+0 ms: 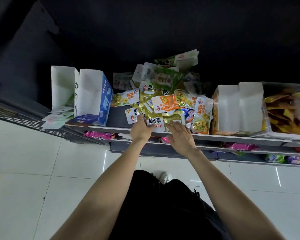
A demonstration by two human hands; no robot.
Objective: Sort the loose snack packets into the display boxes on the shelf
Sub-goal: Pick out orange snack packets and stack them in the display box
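At frame centre, the left hand (141,129) pinches a white-and-gold packet (154,123) printed with black Chinese characters, at the near edge of the loose packet pile (164,94). The right hand (180,137) lies flat, fingers straight, on a gold packet (173,118). The blue display box (102,103), its lettering unreadable, stands left of the pile on the shelf (232,136).

Top shelf (118,126) carries a heap of loose packets (161,99) at its middle, spilling back toward the rear. Left of the heap stand two display boxes side by side: the left box (62,87) at the shelf end, with flat packets (56,116) sliding out of its front over the edge, and the second box (93,96) just right of it. Right of the heap stand two more boxes (239,108), touching each other, then a tray of packets (287,110) at far right. Both hands meet the heap's front edge: left hand (142,129) on a packet (154,122), right hand (180,135) beside it. Lower shelves (249,149) below hold further packets. Floor (42,170) lies in front.
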